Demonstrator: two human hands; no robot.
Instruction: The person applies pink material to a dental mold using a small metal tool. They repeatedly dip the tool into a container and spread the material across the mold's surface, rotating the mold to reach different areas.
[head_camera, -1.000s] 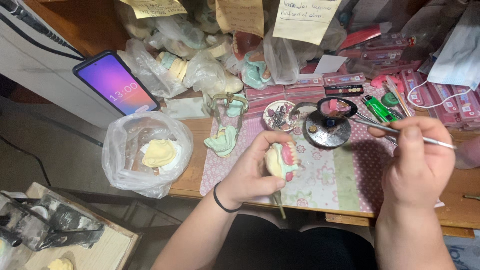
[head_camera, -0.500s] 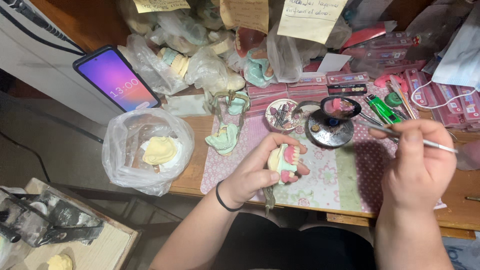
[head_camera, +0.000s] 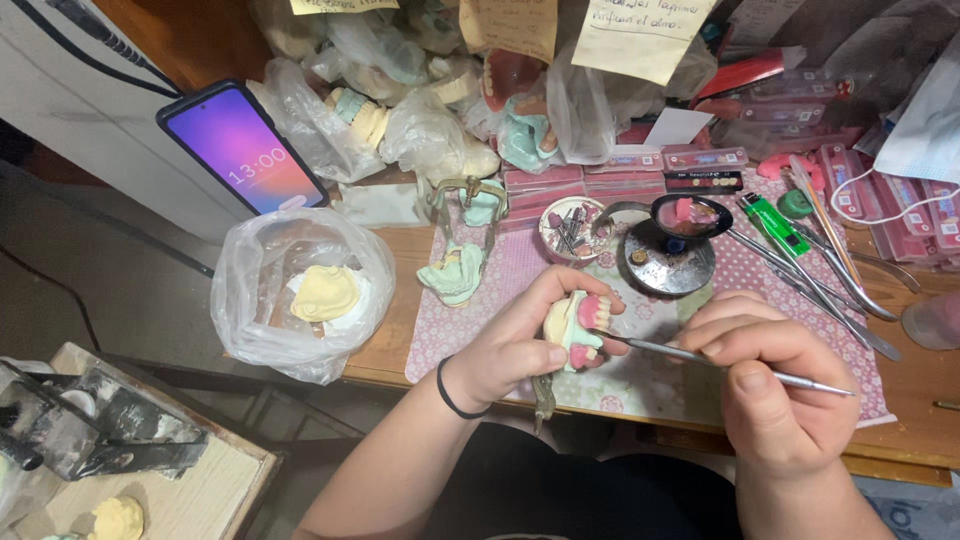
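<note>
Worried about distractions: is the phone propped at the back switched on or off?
On. The phone screen glows purple and shows a clock readout.

A lit phone (head_camera: 243, 150) is being propped at the counter (head_camera: 915, 395) edge, beside a clear bag (head_camera: 300, 295) holding a yellow cast (head_camera: 323, 292).

A phone (head_camera: 243, 150) leans at the tabletop's far left, its lit screen purple fading to pink. Just in front of it a clear plastic bag (head_camera: 300, 290) holds a yellow cast. More clear bags (head_camera: 400, 110) are heaped behind, with casts inside. Yellowish paper notes (head_camera: 640, 30) hang along the top edge. Flat pink strip packs (head_camera: 590, 185) lie stacked at centre, and others (head_camera: 940, 215) lie far right
</note>
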